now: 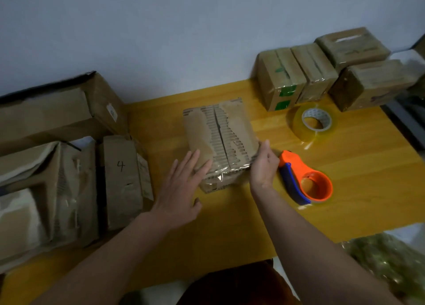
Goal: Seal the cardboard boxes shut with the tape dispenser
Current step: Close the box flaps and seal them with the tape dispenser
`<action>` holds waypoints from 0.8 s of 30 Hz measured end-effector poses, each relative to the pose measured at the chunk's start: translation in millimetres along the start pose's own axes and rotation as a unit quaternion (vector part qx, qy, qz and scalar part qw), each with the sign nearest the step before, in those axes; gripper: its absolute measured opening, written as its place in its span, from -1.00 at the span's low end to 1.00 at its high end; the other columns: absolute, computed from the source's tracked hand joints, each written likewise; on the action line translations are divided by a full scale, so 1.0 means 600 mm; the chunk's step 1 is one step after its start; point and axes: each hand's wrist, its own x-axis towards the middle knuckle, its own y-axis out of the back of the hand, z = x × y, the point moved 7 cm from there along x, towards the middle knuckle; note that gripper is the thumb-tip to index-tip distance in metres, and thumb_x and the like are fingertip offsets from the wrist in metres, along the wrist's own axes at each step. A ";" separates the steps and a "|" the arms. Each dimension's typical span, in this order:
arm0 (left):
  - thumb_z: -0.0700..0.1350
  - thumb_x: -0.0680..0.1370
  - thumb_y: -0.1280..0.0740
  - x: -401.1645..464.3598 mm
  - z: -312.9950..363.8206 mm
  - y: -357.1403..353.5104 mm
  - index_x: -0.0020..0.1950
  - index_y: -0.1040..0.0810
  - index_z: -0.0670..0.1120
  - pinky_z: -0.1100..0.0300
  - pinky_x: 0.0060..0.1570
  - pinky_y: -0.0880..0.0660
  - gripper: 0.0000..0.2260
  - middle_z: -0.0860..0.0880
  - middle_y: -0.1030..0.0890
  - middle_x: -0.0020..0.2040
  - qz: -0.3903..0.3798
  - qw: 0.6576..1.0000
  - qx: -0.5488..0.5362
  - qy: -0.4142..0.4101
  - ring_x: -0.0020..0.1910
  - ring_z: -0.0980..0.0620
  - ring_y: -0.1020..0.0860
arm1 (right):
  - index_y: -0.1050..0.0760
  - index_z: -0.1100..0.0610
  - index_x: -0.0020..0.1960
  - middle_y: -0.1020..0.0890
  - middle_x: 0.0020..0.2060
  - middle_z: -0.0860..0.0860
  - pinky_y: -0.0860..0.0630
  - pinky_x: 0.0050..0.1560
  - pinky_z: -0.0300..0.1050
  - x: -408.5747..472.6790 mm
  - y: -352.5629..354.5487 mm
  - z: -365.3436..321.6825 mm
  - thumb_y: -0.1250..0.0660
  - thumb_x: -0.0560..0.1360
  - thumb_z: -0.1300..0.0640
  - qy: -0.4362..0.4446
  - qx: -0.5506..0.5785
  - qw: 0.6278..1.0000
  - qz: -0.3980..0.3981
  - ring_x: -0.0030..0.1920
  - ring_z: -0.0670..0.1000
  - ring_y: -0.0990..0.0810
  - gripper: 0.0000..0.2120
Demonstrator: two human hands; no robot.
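Two bare forearms reach in from the near edge over the yellow wooden desk point(230, 224). The left hand point(181, 189) is spread wide and flat, fingers extended, its fingertips resting on the near-left part of the top of the cardboard box point(220, 139) at the centre of the desk. The right hand point(262, 164) is closed narrow against the near-right corner of the same box, pinching the cardboard edge with the thumb pointing up. The top of the box is torn, exposing corrugated ribs on both sides of the centre seam, and a strip of clear tape point(226, 169) runs across its near edge. The tape dispenser point(303, 180), orange with a blue handle, lies on the desk just right of the right hand, held by neither hand. Farther right lies a loose roll of clear tape point(315, 123). At the far right, four taped boxes point(322, 74) stand grouped together. On the left side, several worn cardboard boxes point(57, 166) are packed close, one marked with a handwritten "4" point(120, 166). A pale wall point(161, 28) stands behind the desk
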 end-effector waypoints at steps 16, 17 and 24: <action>0.32 0.21 -0.52 0.097 -0.109 0.060 0.50 0.33 0.26 -0.21 0.48 0.09 0.19 -0.10 0.42 0.51 -0.051 0.983 0.049 0.169 0.51 -0.26 0.28 | 0.16 0.11 0.56 0.13 0.56 -0.03 0.19 0.47 -0.21 -0.055 -0.072 -0.077 0.04 0.65 -0.09 0.085 -0.110 0.983 -0.116 0.53 -0.11 0.18 -0.41; 0.33 0.21 -0.52 0.102 -0.113 0.047 0.49 0.37 0.26 -0.21 0.48 0.01 0.20 -0.11 0.42 0.50 -0.083 0.979 0.041 0.180 0.51 -0.27 0.26 | 0.19 0.13 0.56 0.16 0.55 -0.02 0.21 0.49 -0.19 -0.062 -0.082 -0.070 0.03 0.65 -0.07 0.091 -0.133 0.981 -0.106 0.53 -0.09 0.23 -0.40; 0.42 0.26 -0.41 0.101 -0.115 0.031 0.47 0.44 0.20 -0.20 0.44 -0.06 0.17 -0.20 0.28 0.52 -0.092 0.965 0.049 0.243 0.49 -0.33 0.10 | 0.14 0.18 0.56 0.07 0.56 0.05 0.16 0.50 -0.21 -0.032 -0.114 -0.072 -0.06 0.66 0.13 0.133 -0.116 0.981 -0.085 0.55 -0.03 0.13 -0.43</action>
